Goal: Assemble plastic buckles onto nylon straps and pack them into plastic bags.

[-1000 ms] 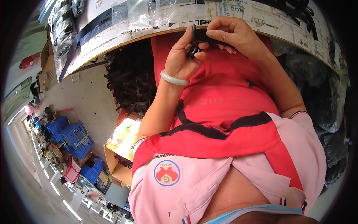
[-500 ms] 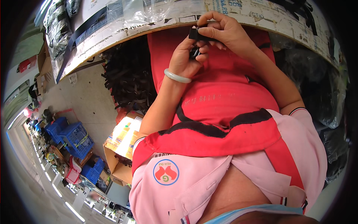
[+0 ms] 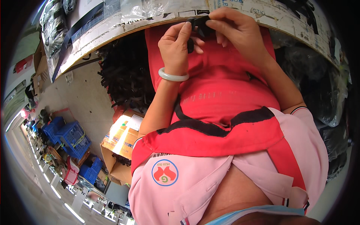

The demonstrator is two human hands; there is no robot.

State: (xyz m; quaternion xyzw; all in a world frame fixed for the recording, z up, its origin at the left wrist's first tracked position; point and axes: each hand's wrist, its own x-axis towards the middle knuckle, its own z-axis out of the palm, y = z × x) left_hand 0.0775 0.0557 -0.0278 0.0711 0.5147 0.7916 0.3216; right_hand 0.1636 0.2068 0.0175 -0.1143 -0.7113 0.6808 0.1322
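A short piece of black strap (image 3: 202, 26) stretches between my two hands near the table edge. My left hand (image 3: 175, 47), with a pale bangle at the wrist, pinches its left end between thumb and index finger. A dark rounded piece (image 3: 190, 45) shows below, by the curled fingers of that hand; its kind is hard to make out. My right hand (image 3: 240, 33) grips the strap's other end between thumb and fingers. Both hands are above the red apron (image 3: 221, 75) on my lap.
The worktable (image 3: 112, 35) curves across the top, with clear plastic bags and a long black strap (image 3: 75, 33) on it. A heap of black straps (image 3: 125, 75) hangs below at left. An open cardboard box (image 3: 118, 146) and blue crates (image 3: 73, 138) stand on the floor.
My hands have moved slightly apart and up toward the table edge. The black strap now spans the gap between them, and my left fingers have partly straightened.
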